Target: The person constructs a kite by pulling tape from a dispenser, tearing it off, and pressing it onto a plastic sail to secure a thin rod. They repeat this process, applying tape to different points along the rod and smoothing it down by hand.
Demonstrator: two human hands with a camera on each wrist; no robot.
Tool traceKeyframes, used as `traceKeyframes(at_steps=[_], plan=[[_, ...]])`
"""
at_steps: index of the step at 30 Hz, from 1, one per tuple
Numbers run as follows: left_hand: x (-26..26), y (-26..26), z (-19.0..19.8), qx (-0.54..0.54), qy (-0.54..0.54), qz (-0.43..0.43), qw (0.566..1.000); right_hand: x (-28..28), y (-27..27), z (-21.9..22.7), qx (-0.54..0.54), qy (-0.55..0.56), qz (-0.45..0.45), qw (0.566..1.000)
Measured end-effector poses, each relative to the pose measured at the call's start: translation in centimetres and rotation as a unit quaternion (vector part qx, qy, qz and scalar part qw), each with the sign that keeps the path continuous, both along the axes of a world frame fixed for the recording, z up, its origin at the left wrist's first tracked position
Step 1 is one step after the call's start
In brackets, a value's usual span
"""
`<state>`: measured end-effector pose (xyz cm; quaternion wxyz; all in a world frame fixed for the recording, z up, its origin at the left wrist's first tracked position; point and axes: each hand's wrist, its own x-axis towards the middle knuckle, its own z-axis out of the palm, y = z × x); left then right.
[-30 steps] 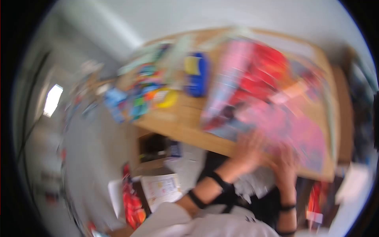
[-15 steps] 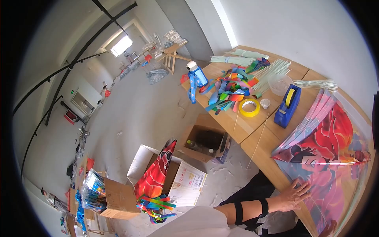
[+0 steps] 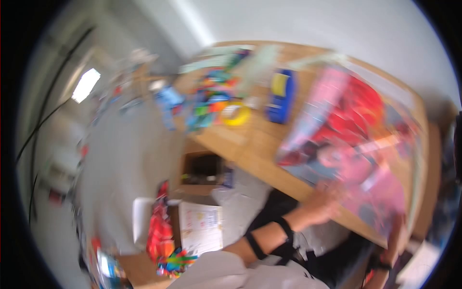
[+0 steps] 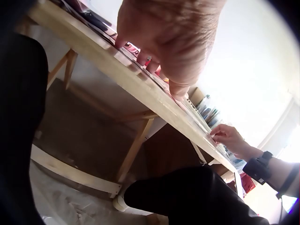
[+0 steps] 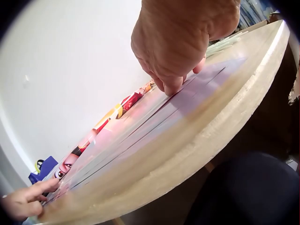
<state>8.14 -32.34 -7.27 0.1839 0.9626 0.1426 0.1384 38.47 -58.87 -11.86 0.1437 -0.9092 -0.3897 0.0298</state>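
A printed plastic sheet, red and pink with a cartoon face, lies on the wooden table, its layers partly see-through. My left hand rests on its near side by the table's front edge. In the left wrist view that hand has its fingers spread, tips down on the sheet. My right hand is farther right, at the sheet's near right corner. The right wrist view shows its bent fingers touching the sheet beside a long fold line; whether they pinch it I cannot tell.
Left of the sheet stand a blue tape dispenser, a yellow tape roll and a heap of coloured ribbons. Pale thin sticks lie behind. Below are a brown carton and a white box with a red printed bundle.
The head view swung left and then back right, and is blurred now. My hands were close together one second ago; the right has since moved right along the edge. The left stays on the sheet.
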Motion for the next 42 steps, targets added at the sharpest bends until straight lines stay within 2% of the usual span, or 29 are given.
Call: traceKeyframes(at_steps=[1,2,3,4,7,8,10,13,15,18,21,25,27,30,31,33,34,36,37,38,40,42], plan=[[0.2,-0.1,0.4,-0.02,-0.006,0.024,0.999,0.3,-0.5,-1.8,0.102,0.003,0.014,0.995],[0.6,0.1,1.1,-0.006,0.026,0.02,0.999,-2.5,2.4,3.6,-0.01,-0.013,-0.011,1.0],[0.9,0.2,1.7,-0.021,0.059,0.008,0.998,-3.0,2.9,4.2,0.059,-0.002,-0.03,0.998],[0.8,-0.1,1.9,0.006,0.059,-0.001,0.998,-3.1,3.0,4.8,0.097,-0.002,-0.005,0.995],[0.8,0.0,1.6,0.052,0.049,-0.001,0.997,-2.5,2.4,3.9,0.13,-0.05,0.006,0.99],[0.9,0.0,1.6,0.047,0.045,-0.022,0.998,-2.5,2.6,4.1,0.135,-0.04,-0.003,0.99],[0.9,0.0,1.7,0.05,0.057,-0.003,0.997,-2.6,2.9,4.2,0.138,-0.029,-0.02,0.99],[1.1,0.2,1.4,0.042,0.047,-0.003,0.998,-2.0,3.4,4.6,0.17,-0.005,-0.024,0.985],[1.3,0.2,1.4,0.038,0.041,-0.007,0.998,-1.6,3.5,5.3,0.2,0.07,0.005,0.977],[1.5,0.2,1.4,0.048,0.03,0.003,0.998,-1.1,3.2,5.6,0.209,0.122,0.032,0.97],[1.5,0.2,1.4,0.048,0.028,0.003,0.998,-0.7,2.6,5.4,0.209,0.129,0.058,0.968],[0.9,0.0,1.6,0.046,0.035,-0.001,0.998,-1.9,1.6,5.5,0.191,0.137,0.052,0.971],[0.9,-0.1,1.4,0.045,0.029,-0.002,0.999,-2.5,1.4,6.0,0.228,0.166,-0.001,0.959],[1.0,-0.2,1.3,0.05,0.033,0.005,0.998,-2.4,0.4,6.0,0.215,0.184,0.012,0.959],[1.4,0.0,1.2,0.05,0.03,0.003,0.998,-2.1,0.6,6.0,0.215,0.181,0.011,0.96],[1.6,-0.1,1.7,0.037,0.038,0.004,0.999,-2.2,0.6,6.3,0.162,0.09,0.025,0.982],[1.7,-0.2,1.8,0.038,0.039,0.005,0.999,-3.1,1.4,7.5,0.162,0.091,0.026,0.982],[1.8,-0.6,2.0,0.054,0.054,0.009,0.997,-5.9,3.1,9.2,0.183,-0.071,0.054,0.979],[1.6,-0.6,1.8,0.053,0.058,0.008,0.997,-7.3,4.0,8.9,0.174,-0.065,0.075,0.98],[1.5,-0.6,1.5,0.048,0.063,0.006,0.997,-8.8,4.8,8.3,0.136,-0.082,0.105,0.982],[1.5,-0.9,1.3,0.044,0.064,-0.001,0.997,-11.7,6.5,8.0,0.047,-0.047,0.129,0.989],[1.4,-1.7,1.3,0.037,0.085,0.02,0.995,-13.5,7.9,7.2,0.038,-0.042,0.146,0.988]])
